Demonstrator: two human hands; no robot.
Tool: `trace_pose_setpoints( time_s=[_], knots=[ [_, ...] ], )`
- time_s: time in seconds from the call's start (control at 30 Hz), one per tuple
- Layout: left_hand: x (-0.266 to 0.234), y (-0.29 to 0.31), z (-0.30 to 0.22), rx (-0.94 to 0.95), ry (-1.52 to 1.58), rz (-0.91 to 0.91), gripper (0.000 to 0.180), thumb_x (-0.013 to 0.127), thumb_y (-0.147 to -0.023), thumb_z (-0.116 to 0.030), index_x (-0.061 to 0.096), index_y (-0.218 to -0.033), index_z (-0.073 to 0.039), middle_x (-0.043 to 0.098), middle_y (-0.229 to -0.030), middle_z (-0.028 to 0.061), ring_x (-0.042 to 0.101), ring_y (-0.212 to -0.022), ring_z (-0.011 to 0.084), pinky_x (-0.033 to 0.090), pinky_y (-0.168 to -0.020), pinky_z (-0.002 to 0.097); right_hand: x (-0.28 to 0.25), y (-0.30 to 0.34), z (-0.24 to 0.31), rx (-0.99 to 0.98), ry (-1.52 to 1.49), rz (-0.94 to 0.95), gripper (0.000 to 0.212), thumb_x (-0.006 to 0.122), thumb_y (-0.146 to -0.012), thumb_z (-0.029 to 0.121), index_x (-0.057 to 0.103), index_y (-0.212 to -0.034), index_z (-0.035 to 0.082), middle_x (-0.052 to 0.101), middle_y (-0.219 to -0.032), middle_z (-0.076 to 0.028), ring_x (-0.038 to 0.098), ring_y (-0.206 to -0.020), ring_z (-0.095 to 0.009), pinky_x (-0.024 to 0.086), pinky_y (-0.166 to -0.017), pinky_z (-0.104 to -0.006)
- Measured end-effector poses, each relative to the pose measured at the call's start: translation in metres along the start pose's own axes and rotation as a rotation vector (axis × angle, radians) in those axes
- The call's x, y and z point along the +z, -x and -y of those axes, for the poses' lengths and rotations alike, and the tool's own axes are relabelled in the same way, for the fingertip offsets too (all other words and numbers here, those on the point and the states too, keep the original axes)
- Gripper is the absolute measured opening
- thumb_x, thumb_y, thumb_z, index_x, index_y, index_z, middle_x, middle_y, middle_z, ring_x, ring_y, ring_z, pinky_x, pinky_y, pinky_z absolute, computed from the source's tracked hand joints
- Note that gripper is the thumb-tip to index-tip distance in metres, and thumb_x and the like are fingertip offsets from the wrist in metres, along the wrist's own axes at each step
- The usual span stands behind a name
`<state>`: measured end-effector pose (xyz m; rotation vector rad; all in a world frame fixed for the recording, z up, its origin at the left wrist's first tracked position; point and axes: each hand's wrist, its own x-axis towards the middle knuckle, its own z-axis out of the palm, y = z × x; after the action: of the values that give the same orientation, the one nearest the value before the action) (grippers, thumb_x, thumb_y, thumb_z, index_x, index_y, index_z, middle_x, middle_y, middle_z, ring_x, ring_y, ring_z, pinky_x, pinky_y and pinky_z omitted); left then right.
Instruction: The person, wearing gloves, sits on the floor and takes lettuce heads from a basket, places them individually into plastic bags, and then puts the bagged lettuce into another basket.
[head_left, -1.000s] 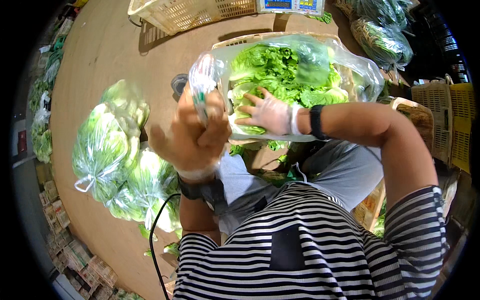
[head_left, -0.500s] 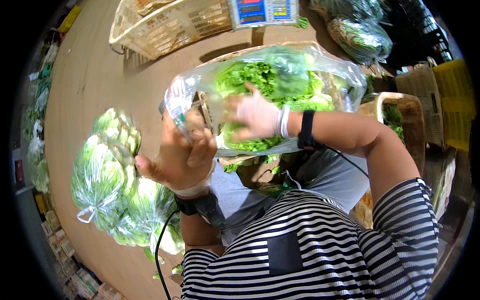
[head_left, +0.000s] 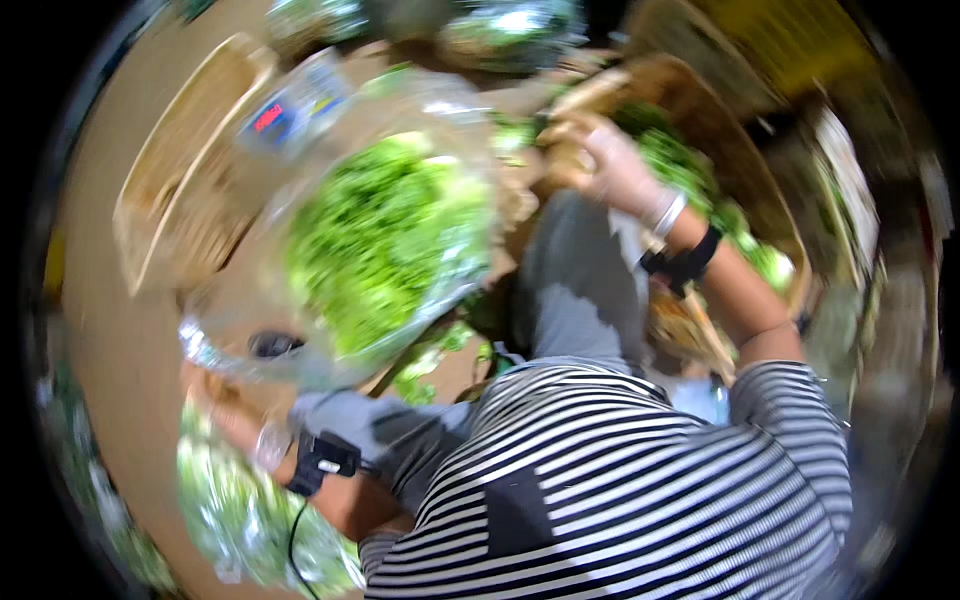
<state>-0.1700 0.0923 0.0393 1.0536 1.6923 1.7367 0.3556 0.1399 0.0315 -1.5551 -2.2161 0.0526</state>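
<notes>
A clear plastic bag (head_left: 235,310) full of frilly green lettuce (head_left: 370,230) lies in front of me, its mouth spread toward the left. My left hand (head_left: 222,408), smeared by motion, is closed at the bag's left edge, which stretches out to its fingers. To the right, my gloved right hand (head_left: 612,165) has its fingers curled at the near end of a tan plastic basket (head_left: 775,190). Leafy greens (head_left: 680,160) lie inside that basket. Blur hides the exact finger contact.
A tan crate (head_left: 190,170) and a scale with a lit display (head_left: 285,115) stand at the far left. Bagged vegetables (head_left: 250,500) lie beside my left forearm. More bags (head_left: 515,35) are at the back, a yellow crate (head_left: 790,50) at the far right. Loose leaves litter the floor.
The view has turned to the right. My right hand has left the lettuce and moved right to the basket of greens. The left hand has gone lower and left, still at the bag's edge.
</notes>
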Motion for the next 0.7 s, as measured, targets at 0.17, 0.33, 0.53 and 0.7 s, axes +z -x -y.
trace_pose_setpoints(
  time_s=[0.17,0.33,0.53,0.7],
  knots=[
    [0.115,0.098,-0.051,0.608,-0.446,0.232,0.041,0.061,-0.082,-0.015,0.049,-0.118,0.002,0.057,-0.113,0.0157,0.055,-0.098,0.0244,0.043,-0.086,0.0350,-0.012,0.177,0.016,0.635,-0.406,-0.213,0.017,0.062,-0.081,0.018,0.064,-0.094,0.008,0.062,-0.105,-0.011,0.058,-0.097,-0.027,0.047,-0.085,-0.0347],
    [0.172,0.128,0.026,0.411,-1.604,1.101,0.059,0.071,-0.068,-0.043,0.057,-0.114,-0.010,0.059,-0.109,0.0180,0.053,-0.104,0.0314,0.040,-0.086,0.0421,-0.072,0.281,-0.031,0.771,-0.143,-0.191,0.018,0.060,-0.082,0.019,0.064,-0.098,0.009,0.063,-0.105,-0.010,0.059,-0.096,-0.026,0.046,-0.086,-0.0338],
    [0.181,0.146,0.062,0.520,-1.469,1.086,0.027,0.071,-0.068,-0.032,0.065,-0.088,-0.014,0.063,-0.090,0.0113,0.058,-0.087,0.0293,0.043,-0.076,0.0425,-0.103,0.363,-0.087,0.257,-0.151,0.242,0.052,0.069,-0.073,0.021,0.052,-0.120,0.008,0.053,-0.118,-0.012,0.050,-0.108,-0.028,0.039,-0.094,-0.0396],
    [0.190,0.165,0.066,0.158,-0.790,1.122,0.015,0.062,-0.069,0.001,0.048,-0.070,-0.005,0.061,-0.085,0.0110,0.057,-0.077,0.0304,0.045,-0.071,0.0355,-0.106,0.349,-0.094,0.227,-0.221,0.296,0.052,0.067,-0.077,0.019,0.048,-0.124,0.008,0.050,-0.122,-0.012,0.048,-0.111,-0.025,0.038,-0.096,-0.0370]
  ],
)
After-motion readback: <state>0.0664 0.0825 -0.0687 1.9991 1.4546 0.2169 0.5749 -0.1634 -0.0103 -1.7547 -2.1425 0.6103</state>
